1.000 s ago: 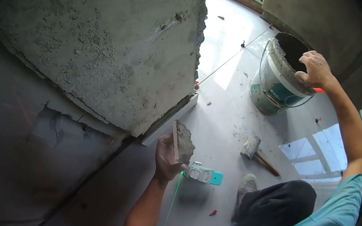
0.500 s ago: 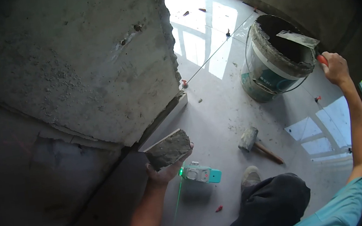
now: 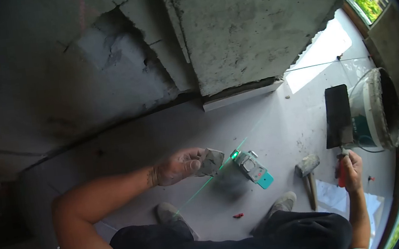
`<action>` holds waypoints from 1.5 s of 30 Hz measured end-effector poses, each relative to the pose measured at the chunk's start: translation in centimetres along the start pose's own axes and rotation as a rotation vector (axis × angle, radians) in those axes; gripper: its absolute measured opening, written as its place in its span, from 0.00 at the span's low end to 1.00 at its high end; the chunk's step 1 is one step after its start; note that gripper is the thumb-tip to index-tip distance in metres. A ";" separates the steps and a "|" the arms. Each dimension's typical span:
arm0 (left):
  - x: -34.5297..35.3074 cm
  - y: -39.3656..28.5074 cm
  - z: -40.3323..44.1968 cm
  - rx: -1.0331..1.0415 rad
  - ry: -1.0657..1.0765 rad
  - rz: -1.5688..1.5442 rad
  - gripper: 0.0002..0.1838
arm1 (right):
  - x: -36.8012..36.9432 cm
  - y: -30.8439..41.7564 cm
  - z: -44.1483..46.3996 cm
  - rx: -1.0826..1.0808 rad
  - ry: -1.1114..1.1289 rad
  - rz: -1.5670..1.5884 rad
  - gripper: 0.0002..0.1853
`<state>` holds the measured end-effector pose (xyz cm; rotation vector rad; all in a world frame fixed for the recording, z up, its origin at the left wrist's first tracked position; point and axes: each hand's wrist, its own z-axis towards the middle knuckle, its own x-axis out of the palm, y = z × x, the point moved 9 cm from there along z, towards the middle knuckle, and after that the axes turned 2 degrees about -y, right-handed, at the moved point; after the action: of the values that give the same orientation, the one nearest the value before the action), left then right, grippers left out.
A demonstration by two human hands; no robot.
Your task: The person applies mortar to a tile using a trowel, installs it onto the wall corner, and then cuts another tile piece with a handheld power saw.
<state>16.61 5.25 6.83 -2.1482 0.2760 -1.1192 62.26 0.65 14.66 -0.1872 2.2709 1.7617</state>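
Observation:
My left hand [image 3: 181, 167] is closed around a small tile piece [image 3: 211, 163] with grey mortar on it, held above the floor left of a laser level [image 3: 250, 165]. In my right hand [image 3: 352, 171] is the red handle of a trowel [image 3: 337, 110]. Its flat, dark blade points away from me, in front of the left side of a mortar-crusted bucket [image 3: 362, 104]. The laser level throws a green line across the floor, passing by the tile piece.
A mallet [image 3: 307, 165] stands between the laser level and my right hand. A thin tile strip [image 3: 243, 96] runs along the base of the rough concrete wall [image 3: 247, 29]. A small red piece [image 3: 238, 215] lies between my feet, and a string crosses near the bucket.
The view has swung left. My right hand has brought the trowel down from the bucket's mouth to its side. My left hand has turned the tile piece, so less of its mortar face shows.

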 end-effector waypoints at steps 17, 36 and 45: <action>-9.1 2.7 -13.7 0.784 -0.495 -0.048 0.55 | 35.2 4.2 1.0 0.328 0.744 -0.131 0.24; -9.5 1.8 -17.1 0.855 -0.446 0.059 0.48 | 42.1 3.9 -2.3 0.625 0.874 0.102 0.27; -11.7 4.3 -16.2 0.824 -0.387 -0.368 0.52 | 42.2 5.5 -0.3 0.352 0.897 -0.025 0.24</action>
<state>-2.65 -0.11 2.85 -1.6215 -0.6727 -0.7714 20.41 4.16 8.00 -1.1101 3.0861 1.3626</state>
